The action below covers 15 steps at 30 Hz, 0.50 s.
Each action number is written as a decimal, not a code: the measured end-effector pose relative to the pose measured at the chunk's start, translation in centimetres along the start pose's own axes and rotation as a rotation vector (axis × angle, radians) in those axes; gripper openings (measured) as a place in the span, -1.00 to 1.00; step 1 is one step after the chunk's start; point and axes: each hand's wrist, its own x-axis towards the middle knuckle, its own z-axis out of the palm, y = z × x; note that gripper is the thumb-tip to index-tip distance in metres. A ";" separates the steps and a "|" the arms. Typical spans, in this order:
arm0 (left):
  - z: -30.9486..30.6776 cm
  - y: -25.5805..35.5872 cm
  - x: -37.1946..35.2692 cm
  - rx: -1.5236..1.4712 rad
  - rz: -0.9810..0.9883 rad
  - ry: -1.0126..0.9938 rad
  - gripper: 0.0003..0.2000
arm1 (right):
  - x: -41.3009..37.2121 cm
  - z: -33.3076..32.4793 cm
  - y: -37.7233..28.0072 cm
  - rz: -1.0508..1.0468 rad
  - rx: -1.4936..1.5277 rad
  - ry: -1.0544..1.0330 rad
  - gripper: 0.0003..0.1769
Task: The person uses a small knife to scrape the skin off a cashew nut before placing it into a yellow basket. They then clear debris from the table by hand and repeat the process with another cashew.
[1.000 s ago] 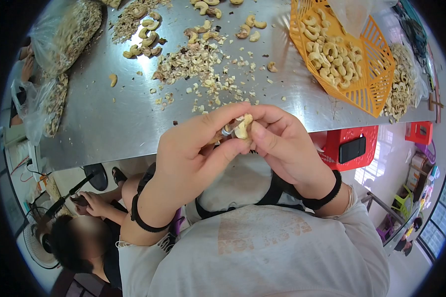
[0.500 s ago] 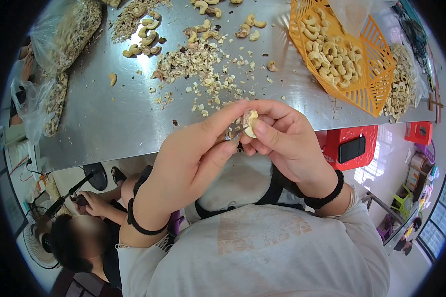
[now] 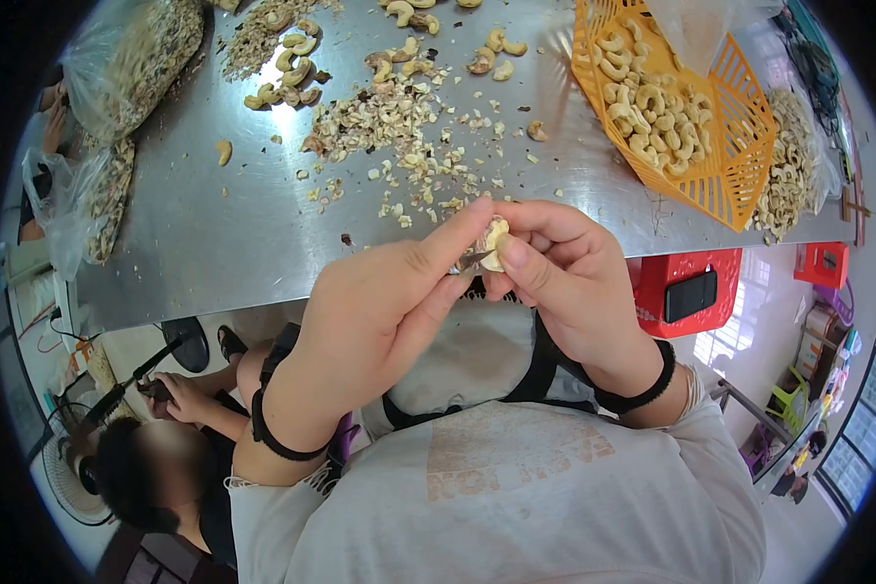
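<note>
My left hand point(image 3: 389, 287) is closed on a small knife, most of it hidden by the fingers. Its short blade point(image 3: 474, 260) touches a cashew nut point(image 3: 497, 234) pinched between the thumb and fingers of my right hand point(image 3: 569, 268). Pale flesh and some reddish-brown skin show on the nut. Both hands meet just over the front edge of the metal table point(image 3: 214, 258). Beyond them lie peeled scraps and skin flakes point(image 3: 389, 122). Several cashews point(image 3: 292, 73) with brown patches lie at the upper left, and others are in an orange basket point(image 3: 594, 92).
Plastic bags of scraps point(image 3: 146, 73) stand on the left of the table. Loose pieces point(image 3: 786, 175) lie right of the basket. A red stool point(image 3: 652, 302) with a phone point(image 3: 691, 296) is below the table's right edge. Another person point(image 3: 180, 457) sits at the lower left.
The knife and my left fingers have shifted slightly against the nut, and the nut is turned a little. My right fingers have moved slightly. The basket and scraps look unchanged.
</note>
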 end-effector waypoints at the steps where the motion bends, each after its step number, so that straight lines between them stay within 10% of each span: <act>1: 0.0 -0.2 0.0 0.049 0.065 0.011 -0.51 | 0.0 0.0 0.0 -0.002 -0.007 -0.001 -0.72; 15: -0.2 0.0 -0.2 -0.237 -0.101 0.040 -0.60 | 0.5 -0.3 0.2 0.050 0.057 -0.079 -0.71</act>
